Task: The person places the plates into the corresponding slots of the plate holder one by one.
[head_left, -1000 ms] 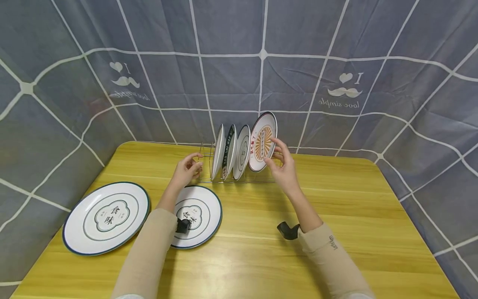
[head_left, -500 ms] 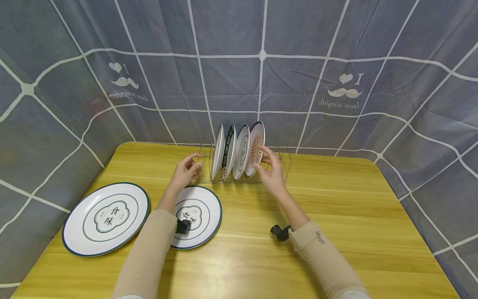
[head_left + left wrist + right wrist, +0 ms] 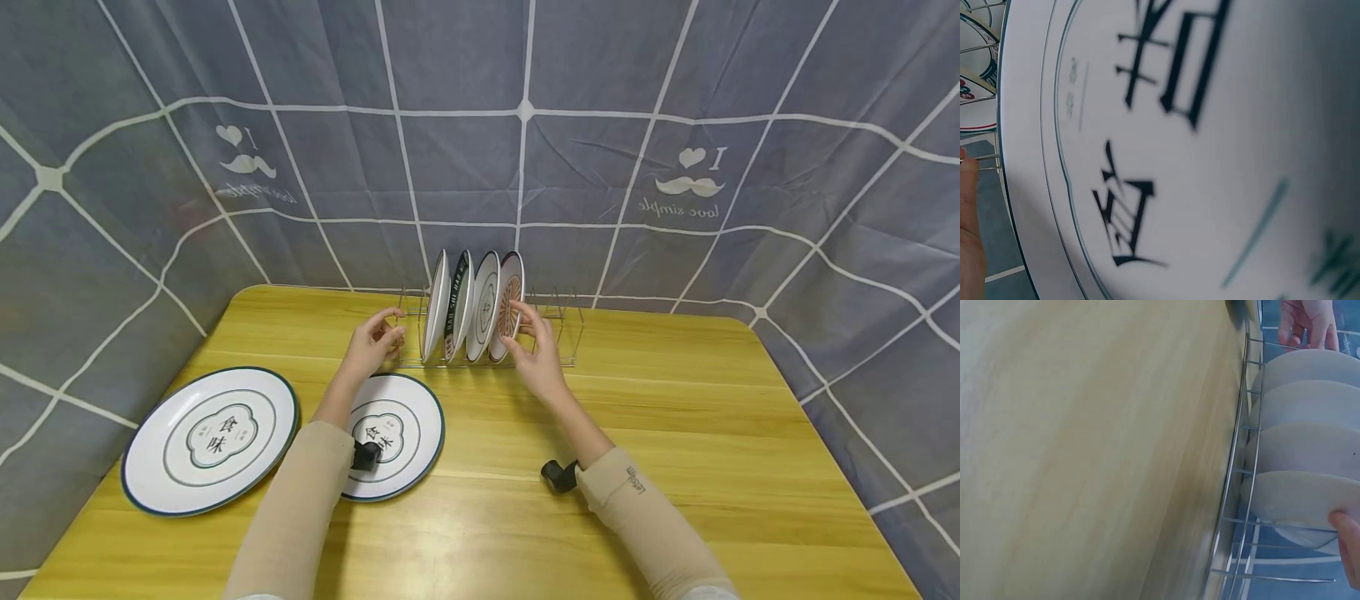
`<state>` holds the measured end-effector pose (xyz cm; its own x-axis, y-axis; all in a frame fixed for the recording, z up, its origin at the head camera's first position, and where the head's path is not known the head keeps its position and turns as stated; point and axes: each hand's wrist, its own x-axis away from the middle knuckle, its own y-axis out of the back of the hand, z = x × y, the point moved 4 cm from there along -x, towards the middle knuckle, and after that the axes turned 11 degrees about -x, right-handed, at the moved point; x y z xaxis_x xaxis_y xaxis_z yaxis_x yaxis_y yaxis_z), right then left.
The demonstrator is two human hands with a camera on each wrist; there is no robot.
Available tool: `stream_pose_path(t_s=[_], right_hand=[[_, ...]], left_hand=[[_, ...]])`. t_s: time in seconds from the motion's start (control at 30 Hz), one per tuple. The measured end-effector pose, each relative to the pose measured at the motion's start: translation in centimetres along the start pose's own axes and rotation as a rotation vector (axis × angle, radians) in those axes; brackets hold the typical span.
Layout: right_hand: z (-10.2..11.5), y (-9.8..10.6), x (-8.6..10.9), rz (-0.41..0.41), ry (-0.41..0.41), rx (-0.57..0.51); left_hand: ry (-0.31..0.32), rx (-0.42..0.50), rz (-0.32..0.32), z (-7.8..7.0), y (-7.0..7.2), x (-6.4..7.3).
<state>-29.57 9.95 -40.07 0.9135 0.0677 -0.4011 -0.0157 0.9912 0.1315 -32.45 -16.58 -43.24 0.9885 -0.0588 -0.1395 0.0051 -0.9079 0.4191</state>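
Observation:
In the head view, a wire dish rack (image 3: pixel 562 365) holds several plates standing on edge. My right hand (image 3: pixel 538 354) pinches the rightmost plate (image 3: pixel 511 310), which has an orange ray pattern and stands in the rack. Beside it lean a plate with a green ring (image 3: pixel 486 308), a plate with a dark lettered band (image 3: pixel 458 308) and a white plate (image 3: pixel 436 310). At the rack's left end, my left hand (image 3: pixel 370 343) grips the wire with curled fingers. The right wrist view shows the plates' pale backs and the right thumb on the nearest one.
A large blue-rimmed plate (image 3: pixel 161 433) lies flat at the table's left. A smaller matching plate (image 3: pixel 416 467) lies in front of the rack, partly under the left forearm. The wooden table (image 3: pixel 712 433) meets a grey checked curtain (image 3: pixel 465 167) behind the rack.
My right hand has moved left and slightly down with the orange-patterned plate, which now stands more upright in the rack, close to the green-ringed plate. The left hand has stayed in place.

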Motion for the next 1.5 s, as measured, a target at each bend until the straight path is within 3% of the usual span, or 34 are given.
stream_pose_path(t_s=[0.27,0.47,0.67,0.8,0.97,1.3,1.5], right_hand=[[-0.2,-0.1,0.4,0.018,-0.004,-0.001],[0.9,0.2,1.4,0.057,-0.102,-0.131],[2.3,0.7,3.1,-0.038,-0.152,-0.221],[1.3,0.9,4.1,-0.087,-0.177,-0.246],[-0.7,-0.2,5.4,0.027,-0.273,-0.254],[-1.9,-4.1,7.1,0.4,-0.519,-0.28],[-2.2,-6.3,7.4,0.465,-0.584,-0.327]], left_hand=[[-0.015,0.011,-0.003,0.1,-0.2,0.1],[0.007,-0.028,0.001,-0.1,-0.2,0.8],[-0.035,-0.086,0.018,-1.1,0.2,2.4],[-0.031,-0.062,-0.014,-1.9,1.1,4.3],[0.008,-0.112,-0.006,-2.1,2.9,7.3],[0.156,-0.268,0.148,-1.4,5.6,13.2],[0.234,-0.285,0.192,-0.6,6.0,15.8]])
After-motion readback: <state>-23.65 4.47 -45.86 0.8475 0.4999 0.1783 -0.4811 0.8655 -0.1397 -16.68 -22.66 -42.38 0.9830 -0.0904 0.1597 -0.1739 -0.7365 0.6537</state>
